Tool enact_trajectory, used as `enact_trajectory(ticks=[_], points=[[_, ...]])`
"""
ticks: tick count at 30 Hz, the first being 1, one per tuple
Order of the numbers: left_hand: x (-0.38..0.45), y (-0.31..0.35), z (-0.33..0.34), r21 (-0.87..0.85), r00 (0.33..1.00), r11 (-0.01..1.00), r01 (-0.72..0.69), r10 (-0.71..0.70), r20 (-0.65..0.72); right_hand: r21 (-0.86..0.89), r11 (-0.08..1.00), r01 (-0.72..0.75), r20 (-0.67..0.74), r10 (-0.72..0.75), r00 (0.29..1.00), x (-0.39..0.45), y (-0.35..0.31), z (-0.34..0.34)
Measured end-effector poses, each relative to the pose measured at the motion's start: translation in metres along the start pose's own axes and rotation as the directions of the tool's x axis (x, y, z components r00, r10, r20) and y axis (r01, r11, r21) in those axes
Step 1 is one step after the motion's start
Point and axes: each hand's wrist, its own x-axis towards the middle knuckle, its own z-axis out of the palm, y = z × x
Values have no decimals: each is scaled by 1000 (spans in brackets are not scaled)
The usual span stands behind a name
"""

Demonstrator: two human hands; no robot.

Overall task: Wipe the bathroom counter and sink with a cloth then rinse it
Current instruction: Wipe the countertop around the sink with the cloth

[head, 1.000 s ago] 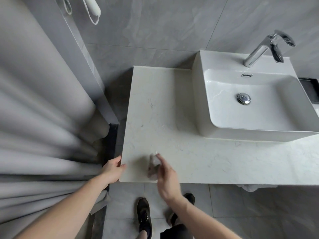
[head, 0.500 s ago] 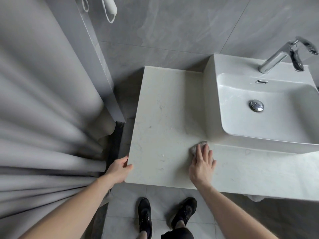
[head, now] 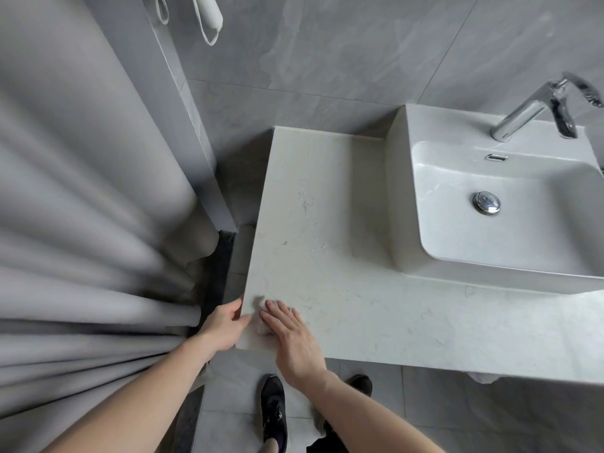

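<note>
A pale marble counter (head: 327, 223) runs from the left edge to under a white rectangular sink (head: 490, 204) with a chrome faucet (head: 523, 116) and a chrome drain plug (head: 486, 202). My right hand (head: 291, 335) lies flat with straight fingers on a small whitish cloth (head: 261, 313) at the counter's front left corner; most of the cloth is hidden under the hand. My left hand (head: 225, 325) holds the counter's left edge beside that corner, thumb on top.
A grey curtain (head: 81, 223) hangs in folds at the left, close to the counter's edge. Grey tiled wall behind. A white looped object (head: 209, 18) hangs on the wall above. My black shoes (head: 274, 410) stand on the tiled floor below the counter.
My right hand slid the cloth from the counter beside the sink's front left corner back left to the front left corner. The left hand stays on the edge.
</note>
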Motion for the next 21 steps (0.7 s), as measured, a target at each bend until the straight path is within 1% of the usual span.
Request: enact_trajectory(ticks=[2,4,5,8,10,12,14,16,17,19,21], points=[[-9,9,-1,-1,1000,1000,9,-9,-9,8,1000,-14,-26,14,1000,-18,17,-17],[-13,14,-2,3,1000,1000,12,-12,-1,38,994,-105,-124,109,986,-37,39,-35],[-15,15,-3,8,1000,1000,15,-15,7,62,984,-170,-189,179,966,-46,51,-45],[-13,10,-3,-21,999,999,28,-28,26,121,934,-336,-369,357,858,-63,87,-79],[-6,3,-3,-34,999,999,40,-39,37,161,889,-428,-440,453,776,-63,109,-98],[-2,0,-4,-29,998,999,45,-44,42,190,830,-525,-449,549,705,-56,128,-108],[-4,3,-3,-22,998,998,50,-49,42,148,788,-598,-438,594,675,-43,137,-106],[-11,11,-2,-22,998,998,55,-55,14,50,761,-647,-429,602,674,-29,131,-91],[-15,16,-1,-13,999,999,52,-52,-8,17,769,-639,-421,585,693,-22,122,-81],[-21,24,2,15,998,999,43,-42,-46,-22,831,-556,-376,508,775,-8,100,-60],[-24,29,5,9,996,999,47,-46,-81,-74,901,-427,-275,393,877,8,78,-44]])
